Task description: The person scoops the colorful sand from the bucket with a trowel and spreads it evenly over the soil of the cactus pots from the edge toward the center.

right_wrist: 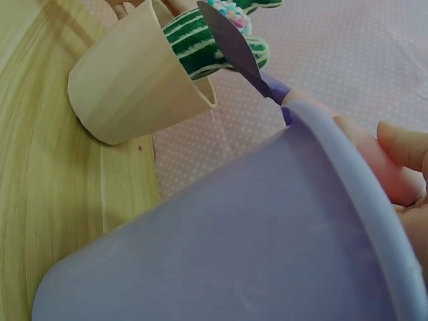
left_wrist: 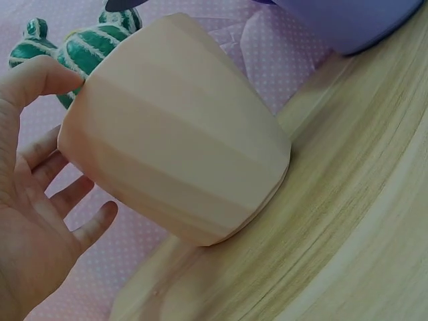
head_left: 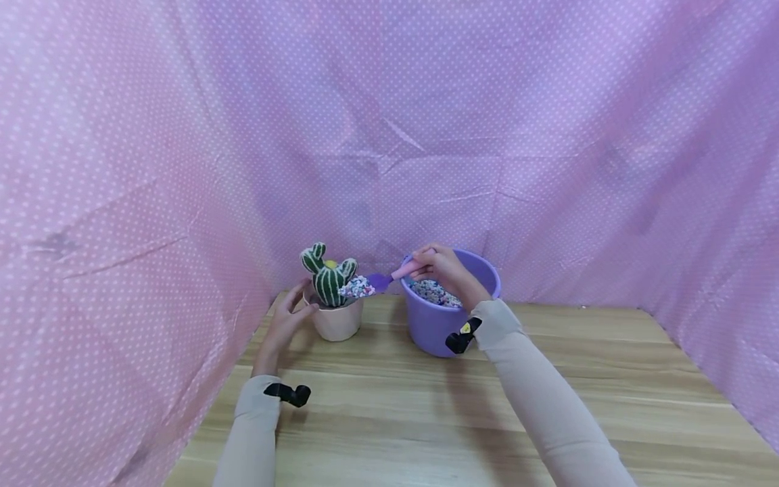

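the right hand's (head_left: 446, 268) grip, closed round the trowel's (head_left: 380, 283) handle, should keep its multicoloured granules (head_left: 358, 287) level, while the left hand (head_left: 282, 329), fingers loosely spread, should steady the pot (head_left: 337, 323) left of lower centre.

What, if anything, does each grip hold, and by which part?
Right grip: the scoop, by its pink handle. Left grip: the pot, by its rim.

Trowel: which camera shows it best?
Head view: the trowel shows blade, heaped granules and pink handle, partly covered by the right hand. Right wrist shows the blade's dark underside; the bucket rim hides part of the handle. Left wrist catches only a likely blade sliver.
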A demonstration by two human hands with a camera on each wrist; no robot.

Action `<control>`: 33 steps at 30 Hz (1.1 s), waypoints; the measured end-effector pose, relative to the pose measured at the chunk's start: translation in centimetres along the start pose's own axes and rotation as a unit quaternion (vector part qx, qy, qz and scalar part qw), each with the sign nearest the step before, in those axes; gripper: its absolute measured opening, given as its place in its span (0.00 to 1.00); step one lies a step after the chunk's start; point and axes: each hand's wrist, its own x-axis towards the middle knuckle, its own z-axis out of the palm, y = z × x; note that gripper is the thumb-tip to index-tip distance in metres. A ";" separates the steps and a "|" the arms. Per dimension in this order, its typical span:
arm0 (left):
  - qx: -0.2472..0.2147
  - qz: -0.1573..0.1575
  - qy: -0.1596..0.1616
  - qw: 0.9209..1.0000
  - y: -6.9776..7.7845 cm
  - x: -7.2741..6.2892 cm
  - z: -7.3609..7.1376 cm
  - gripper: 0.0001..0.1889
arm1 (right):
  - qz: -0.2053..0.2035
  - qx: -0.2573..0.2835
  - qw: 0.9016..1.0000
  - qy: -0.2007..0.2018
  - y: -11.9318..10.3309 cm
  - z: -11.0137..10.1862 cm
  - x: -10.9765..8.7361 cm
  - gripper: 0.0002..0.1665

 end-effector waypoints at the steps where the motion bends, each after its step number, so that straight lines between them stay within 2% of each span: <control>1: 0.001 0.002 -0.002 1.000 0.0 0.0 0.0 0.36 | 0.005 0.004 1.000 0.011 0.0 0.1 0.1 0.10; 4: 0.004 0.004 -0.005 1.000 -0.1 0.1 0.0 0.36 | 0.018 0.011 0.999 0.035 0.0 0.2 0.3 0.09; 11: 0.009 -0.009 -0.006 1.000 -0.1 0.0 0.2 0.37 | 0.023 0.008 0.999 0.027 0.0 0.6 0.7 0.02; 18: -0.003 -0.001 -0.006 1.000 0.0 0.0 0.3 0.36 | 0.023 -0.002 0.999 0.040 -0.2 1.2 0.8 0.04; 25: -0.016 -0.013 -0.011 1.000 0.0 0.1 0.4 0.36 | 0.029 0.014 0.999 0.043 0.0 2.0 1.2 0.03; 33: -0.012 -0.015 -0.007 1.000 0.0 0.2 0.3 0.36 | 0.023 0.005 0.999 0.041 0.0 2.3 1.3 0.04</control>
